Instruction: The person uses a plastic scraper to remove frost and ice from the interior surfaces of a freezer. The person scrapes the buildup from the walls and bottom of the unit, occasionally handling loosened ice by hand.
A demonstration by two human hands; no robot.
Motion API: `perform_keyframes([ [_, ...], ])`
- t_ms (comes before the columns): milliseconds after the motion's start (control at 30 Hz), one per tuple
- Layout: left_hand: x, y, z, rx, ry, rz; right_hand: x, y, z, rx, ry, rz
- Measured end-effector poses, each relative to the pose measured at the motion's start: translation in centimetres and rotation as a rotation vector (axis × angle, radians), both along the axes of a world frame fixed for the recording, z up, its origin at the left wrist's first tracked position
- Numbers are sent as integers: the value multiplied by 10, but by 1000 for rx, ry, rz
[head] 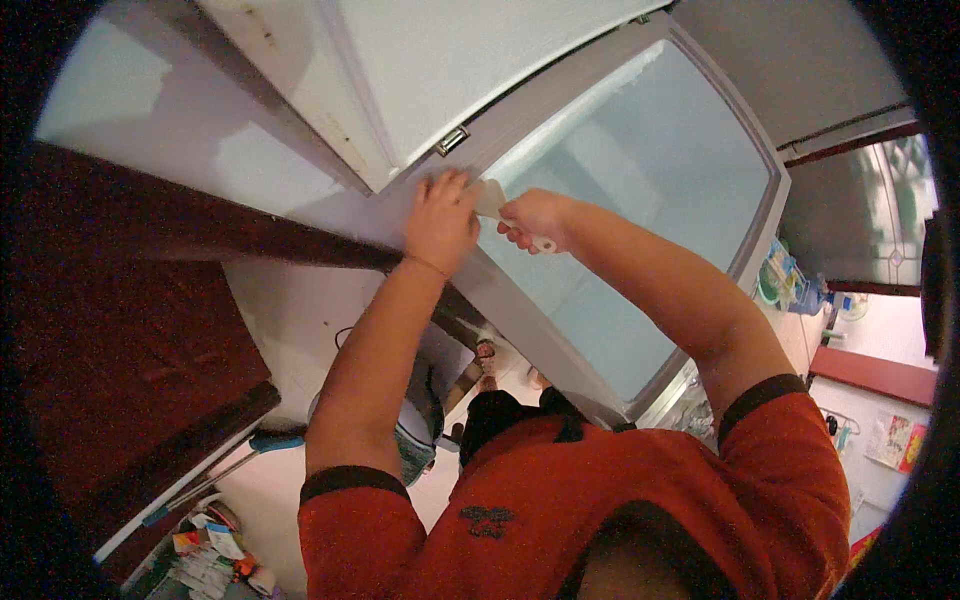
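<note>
An open chest freezer with a grey rim lies before me, frost whitening the top of its inner wall. My right hand is closed round the handle of a pale flat scraper, with the handle's holed end showing below my fist. The scraper's blade is at the freezer's inner edge, near its left corner. Beside the blade, my left hand rests at the rim with its fingers spread; it looks slightly blurred. Whether its fingertips touch the blade, I cannot tell. The raised white lid stands behind, above a metal latch part.
A dark red wooden surface is at the left, above a long rod with a blue handle. A bin of litter stands at the lower left. Right of the freezer are a blue plastic container and a red-brown ledge.
</note>
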State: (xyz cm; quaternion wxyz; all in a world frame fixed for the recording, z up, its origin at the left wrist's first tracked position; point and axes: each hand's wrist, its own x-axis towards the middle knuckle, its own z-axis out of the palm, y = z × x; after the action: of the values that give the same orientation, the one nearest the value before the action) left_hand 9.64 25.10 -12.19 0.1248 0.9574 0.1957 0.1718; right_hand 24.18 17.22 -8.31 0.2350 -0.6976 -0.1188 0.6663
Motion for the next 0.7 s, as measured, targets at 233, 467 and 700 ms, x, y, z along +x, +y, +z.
perform_keyframes([
  [233, 20, -44, -1, -311, 124, 123, -19, -10, 12, 78, 111, -142],
  [467, 33, -41, 0, -379, 229, 342, 1, -3, -35, 177, -19, 44],
  [700, 19, -66, 4, -193, 72, 223, -18, -27, -12, 214, 13, -70],
])
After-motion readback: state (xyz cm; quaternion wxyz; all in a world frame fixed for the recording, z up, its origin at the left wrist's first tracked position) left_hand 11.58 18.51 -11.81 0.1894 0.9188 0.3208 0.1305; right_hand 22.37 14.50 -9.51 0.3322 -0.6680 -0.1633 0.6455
